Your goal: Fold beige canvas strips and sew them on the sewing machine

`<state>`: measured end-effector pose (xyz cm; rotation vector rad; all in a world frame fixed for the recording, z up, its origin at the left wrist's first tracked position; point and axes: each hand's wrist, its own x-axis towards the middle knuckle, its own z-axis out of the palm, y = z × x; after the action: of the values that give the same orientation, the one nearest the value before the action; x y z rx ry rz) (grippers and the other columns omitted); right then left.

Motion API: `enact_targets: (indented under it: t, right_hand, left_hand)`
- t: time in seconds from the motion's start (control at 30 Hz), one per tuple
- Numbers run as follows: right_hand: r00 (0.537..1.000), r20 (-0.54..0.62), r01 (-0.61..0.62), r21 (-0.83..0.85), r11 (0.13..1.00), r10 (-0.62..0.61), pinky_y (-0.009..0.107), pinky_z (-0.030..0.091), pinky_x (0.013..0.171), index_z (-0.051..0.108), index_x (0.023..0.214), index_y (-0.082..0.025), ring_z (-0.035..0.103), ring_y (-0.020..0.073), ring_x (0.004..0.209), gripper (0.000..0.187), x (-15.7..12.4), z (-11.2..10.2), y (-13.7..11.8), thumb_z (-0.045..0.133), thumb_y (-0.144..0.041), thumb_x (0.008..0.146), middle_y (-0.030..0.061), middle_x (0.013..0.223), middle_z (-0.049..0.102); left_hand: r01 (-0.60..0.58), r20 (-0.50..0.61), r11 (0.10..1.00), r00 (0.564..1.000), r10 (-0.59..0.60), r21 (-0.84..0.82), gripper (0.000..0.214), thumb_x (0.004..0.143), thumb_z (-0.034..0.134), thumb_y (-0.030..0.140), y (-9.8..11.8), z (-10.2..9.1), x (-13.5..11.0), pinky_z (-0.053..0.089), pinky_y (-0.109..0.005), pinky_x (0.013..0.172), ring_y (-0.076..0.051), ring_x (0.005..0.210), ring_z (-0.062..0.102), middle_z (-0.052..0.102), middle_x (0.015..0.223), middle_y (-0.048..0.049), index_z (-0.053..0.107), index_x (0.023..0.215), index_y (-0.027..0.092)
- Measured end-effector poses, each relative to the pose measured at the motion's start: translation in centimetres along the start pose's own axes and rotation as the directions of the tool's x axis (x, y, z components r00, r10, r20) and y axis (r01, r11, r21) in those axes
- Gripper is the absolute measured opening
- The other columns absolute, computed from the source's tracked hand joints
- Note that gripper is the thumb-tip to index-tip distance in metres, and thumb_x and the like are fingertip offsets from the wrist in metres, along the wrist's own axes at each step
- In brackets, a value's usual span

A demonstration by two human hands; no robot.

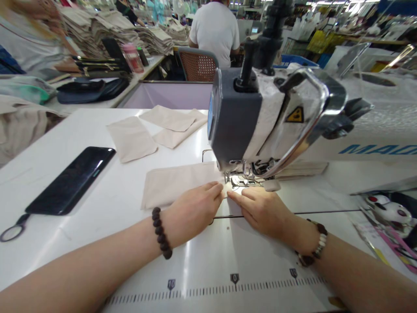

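Note:
A folded beige fabric piece lies flat on the sewing machine's bed, its right end under the lit presser foot. My left hand is closed at the front right corner of this fabric, fingers together and the thumb side hidden. Just right of it, my right hand rests by the needle plate, index finger stretched toward the left fingertips and the fabric's edge. Its other fingers lie loosely apart, with nothing visible in them. The sewing machine head stands directly above and behind both hands.
Loose beige fabric pieces lie at the back left, and a black phone with a ring strap is at left. More fabric sits behind the needle area. Scissors-like tools and a panda-shaped item lie at right. A seated person is ahead.

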<state>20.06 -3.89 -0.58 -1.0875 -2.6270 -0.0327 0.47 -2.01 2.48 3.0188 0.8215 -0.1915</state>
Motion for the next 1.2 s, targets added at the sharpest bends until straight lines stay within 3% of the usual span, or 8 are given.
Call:
enact_targets:
  t: [0.3,0.43,0.57,0.87,0.97,1.07,1.13,1.2]
  right_hand:
    - [0.997,0.036,-0.063,-0.016,0.998,0.064,0.026,0.041,0.061,0.057,0.111,-0.009,0.055,0.0164,0.066,0.037,0.4,0.4,0.0,0.044,-0.008,0.077,0.0056,0.073,0.061]
    - [0.996,0.039,-0.085,-0.005,0.996,0.085,0.026,0.042,0.063,0.057,0.112,-0.010,0.056,0.0166,0.068,0.038,0.3,0.3,-0.1,0.044,-0.007,0.077,0.0055,0.074,0.061]
    - [0.995,0.037,-0.091,0.017,0.996,0.090,0.027,0.044,0.067,0.057,0.112,-0.011,0.057,0.0170,0.071,0.039,0.2,0.4,-0.1,0.041,-0.007,0.078,0.0061,0.077,0.062]
    - [0.999,-0.024,-0.048,-0.001,0.999,0.048,0.027,0.045,0.063,0.058,0.112,-0.010,0.057,0.0160,0.068,0.037,-0.1,0.9,0.2,0.036,-0.010,0.082,0.0073,0.075,0.062]
    - [0.998,-0.058,-0.027,-0.008,1.000,0.026,0.028,0.045,0.064,0.058,0.111,-0.009,0.058,0.0166,0.069,0.037,-0.1,1.1,0.2,0.033,-0.010,0.083,0.0076,0.076,0.062]
    - [0.997,-0.072,-0.016,-0.007,1.000,0.016,0.028,0.045,0.063,0.056,0.113,-0.010,0.057,0.0162,0.068,0.037,-0.1,1.2,0.1,0.032,-0.011,0.085,0.0068,0.075,0.061]
    - [0.998,-0.061,-0.014,0.018,1.000,0.015,0.027,0.044,0.062,0.054,0.115,-0.011,0.057,0.0157,0.067,0.036,-0.1,1.1,0.1,0.034,-0.011,0.086,0.0055,0.073,0.060]
    - [0.997,-0.072,-0.001,0.037,0.999,0.004,0.026,0.043,0.059,0.054,0.114,-0.012,0.056,0.0152,0.065,0.033,-0.3,0.5,0.3,0.037,-0.014,0.087,0.0047,0.073,0.060]
  left_hand:
    - [0.037,-0.166,0.999,0.986,-0.033,0.023,0.025,0.085,0.044,0.008,-1.6,1.2,0.7,0.034,-0.027,0.104,-0.019,0.116,0.046,0.056,0.113,-0.0136,0.052,0.109,0.004]
    - [0.033,-0.185,0.999,0.982,-0.026,0.037,0.024,0.085,0.044,0.008,-2.0,1.6,0.9,0.038,-0.029,0.100,-0.020,0.108,0.051,0.059,0.106,-0.0122,0.053,0.107,0.005]
    - [0.048,-0.213,0.999,0.976,-0.044,0.014,0.028,0.084,0.044,0.006,-2.0,1.6,1.0,0.036,-0.030,0.101,-0.021,0.113,0.048,0.057,0.111,-0.0164,0.051,0.110,0.000]
    - [0.103,-0.224,0.994,0.970,-0.095,0.022,0.031,0.088,0.036,0.011,-1.4,1.7,0.5,0.032,-0.030,0.102,-0.023,0.116,0.043,0.051,0.119,-0.0158,0.048,0.115,-0.001]
    - [0.155,-0.229,0.987,0.963,-0.145,0.028,0.027,0.089,0.033,0.012,-0.8,1.2,0.1,0.045,-0.035,0.087,-0.024,0.101,0.051,0.054,0.109,-0.0145,0.054,0.105,0.004]
    - [0.246,-0.138,0.969,0.960,-0.243,0.007,0.024,0.086,0.034,0.007,-1.1,0.9,-0.1,0.050,-0.033,0.065,-0.022,0.079,0.057,0.057,0.090,-0.0110,0.057,0.091,0.008]
    - [0.323,-0.102,0.946,0.942,-0.320,0.015,0.026,0.083,0.033,0.003,-2.1,1.1,-0.1,0.051,-0.034,0.068,-0.024,0.085,0.057,0.058,0.093,-0.0148,0.056,0.094,0.004]
    - [0.418,-0.157,0.908,0.899,-0.408,0.037,0.033,0.081,0.031,0.001,-3.4,1.7,0.0,0.047,-0.041,0.083,-0.029,0.108,0.049,0.051,0.113,-0.0246,0.050,0.108,-0.003]
